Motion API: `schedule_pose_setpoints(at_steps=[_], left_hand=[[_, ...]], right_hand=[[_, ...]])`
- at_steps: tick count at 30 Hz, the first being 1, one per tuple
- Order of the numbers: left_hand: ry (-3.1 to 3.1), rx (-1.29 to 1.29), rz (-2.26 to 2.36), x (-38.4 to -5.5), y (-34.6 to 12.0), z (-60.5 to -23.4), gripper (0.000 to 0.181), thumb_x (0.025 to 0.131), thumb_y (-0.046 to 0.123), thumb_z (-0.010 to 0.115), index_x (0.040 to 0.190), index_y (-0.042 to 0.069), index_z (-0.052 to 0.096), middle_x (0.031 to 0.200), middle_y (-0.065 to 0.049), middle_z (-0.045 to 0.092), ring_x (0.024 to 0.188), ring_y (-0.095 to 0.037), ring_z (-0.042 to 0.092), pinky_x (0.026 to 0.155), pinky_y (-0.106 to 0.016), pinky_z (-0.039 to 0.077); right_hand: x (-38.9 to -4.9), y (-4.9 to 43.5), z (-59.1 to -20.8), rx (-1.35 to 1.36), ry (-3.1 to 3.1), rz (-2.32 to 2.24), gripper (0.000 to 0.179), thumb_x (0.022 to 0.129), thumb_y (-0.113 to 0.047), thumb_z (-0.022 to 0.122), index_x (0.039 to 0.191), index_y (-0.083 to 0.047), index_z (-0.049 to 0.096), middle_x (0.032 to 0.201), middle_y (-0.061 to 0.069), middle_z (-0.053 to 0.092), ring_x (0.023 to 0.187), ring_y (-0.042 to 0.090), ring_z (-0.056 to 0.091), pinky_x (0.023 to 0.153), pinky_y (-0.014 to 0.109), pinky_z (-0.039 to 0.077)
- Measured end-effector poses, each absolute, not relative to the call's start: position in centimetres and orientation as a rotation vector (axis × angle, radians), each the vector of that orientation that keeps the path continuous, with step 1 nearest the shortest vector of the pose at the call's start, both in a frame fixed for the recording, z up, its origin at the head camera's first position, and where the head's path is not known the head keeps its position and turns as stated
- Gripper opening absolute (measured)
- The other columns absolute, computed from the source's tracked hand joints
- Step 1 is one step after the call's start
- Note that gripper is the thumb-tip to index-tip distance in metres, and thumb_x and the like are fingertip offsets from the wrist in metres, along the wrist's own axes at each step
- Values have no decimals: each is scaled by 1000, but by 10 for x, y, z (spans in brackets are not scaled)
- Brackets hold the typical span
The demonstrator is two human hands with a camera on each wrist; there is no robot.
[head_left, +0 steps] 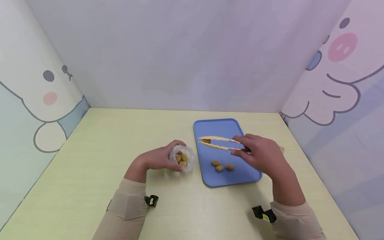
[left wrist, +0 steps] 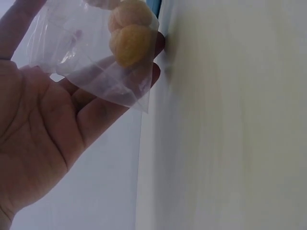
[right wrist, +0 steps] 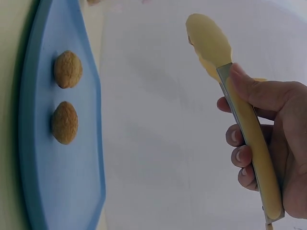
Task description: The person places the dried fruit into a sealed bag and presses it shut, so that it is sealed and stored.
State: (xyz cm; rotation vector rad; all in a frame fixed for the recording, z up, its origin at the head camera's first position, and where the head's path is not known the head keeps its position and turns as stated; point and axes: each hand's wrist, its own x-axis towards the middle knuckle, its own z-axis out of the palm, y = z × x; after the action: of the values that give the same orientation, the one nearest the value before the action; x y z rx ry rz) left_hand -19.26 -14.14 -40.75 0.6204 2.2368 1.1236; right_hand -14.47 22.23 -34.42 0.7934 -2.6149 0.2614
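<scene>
My left hand (head_left: 162,156) holds a clear plastic bag (head_left: 190,164) by its sides, thumb and fingers spread around the mouth. Several walnuts (head_left: 183,157) lie inside it; the left wrist view shows the bag (left wrist: 91,67) hanging with walnuts (left wrist: 130,43) in its corner. With my right hand (head_left: 265,153) I grip cream-tipped tongs (head_left: 214,137), whose metal-edged handle (right wrist: 252,143) lies along the palm in the right wrist view. Between the tong tips sits one walnut (head_left: 206,141), above the left part of a blue tray (head_left: 216,126). Three walnuts (head_left: 219,168) rest on the tray's near half.
The tray stands right of the bag on a pale wooden table (head_left: 120,133), its raised rim close to the bag. A grey wall (head_left: 186,66) closes off the back, and printed side walls (head_left: 345,140) flank the table. A small tan object (head_left: 282,150) shows behind my right hand.
</scene>
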Motion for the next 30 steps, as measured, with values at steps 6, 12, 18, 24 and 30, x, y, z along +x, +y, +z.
schedule_pose_setpoints(at_steps=[6, 12, 18, 24, 30], left_hand=[[2228, 605, 1132, -192, -140, -406, 78, 76, 42, 83, 136, 37, 34, 117, -7, 57, 103, -20, 57, 88, -38, 45], [2234, 607, 1126, -190, -139, -406, 77, 76, 42, 83, 135, 39, 34, 115, -7, 58, 101, -20, 57, 86, -37, 46], [2255, 603, 1108, -191, -138, -407, 76, 74, 45, 84, 132, 45, 35, 114, -4, 58, 100, -20, 57, 84, -37, 47], [2266, 621, 1103, -191, -136, -408, 76, 73, 45, 84, 132, 44, 35, 114, -1, 58, 101, -20, 56, 85, -37, 46], [2255, 643, 1122, -191, -134, -407, 75, 75, 42, 84, 132, 41, 36, 114, -3, 58, 100, -21, 56, 85, -37, 46]], right_hand=[[-144, 205, -348, 882, -2542, 202, 38, 78, -42, 80, 110, -23, 69, 72, -9, 54, 58, 3, 49, 46, 21, 29], [-140, 189, -353, 921, -2525, 173, 36, 79, -41, 81, 107, -23, 68, 68, -8, 48, 54, 3, 42, 45, 21, 27], [-139, 177, -360, 947, -2491, 135, 33, 79, -35, 82, 107, -24, 68, 67, -7, 46, 54, 7, 37, 45, 22, 26], [-138, 168, -365, 951, -2475, 117, 32, 80, -37, 80, 107, -24, 68, 67, -7, 46, 54, 8, 36, 46, 22, 26], [-138, 165, -369, 953, -2458, 84, 34, 80, -36, 81, 109, -22, 69, 68, -6, 47, 54, 9, 36, 48, 24, 28]])
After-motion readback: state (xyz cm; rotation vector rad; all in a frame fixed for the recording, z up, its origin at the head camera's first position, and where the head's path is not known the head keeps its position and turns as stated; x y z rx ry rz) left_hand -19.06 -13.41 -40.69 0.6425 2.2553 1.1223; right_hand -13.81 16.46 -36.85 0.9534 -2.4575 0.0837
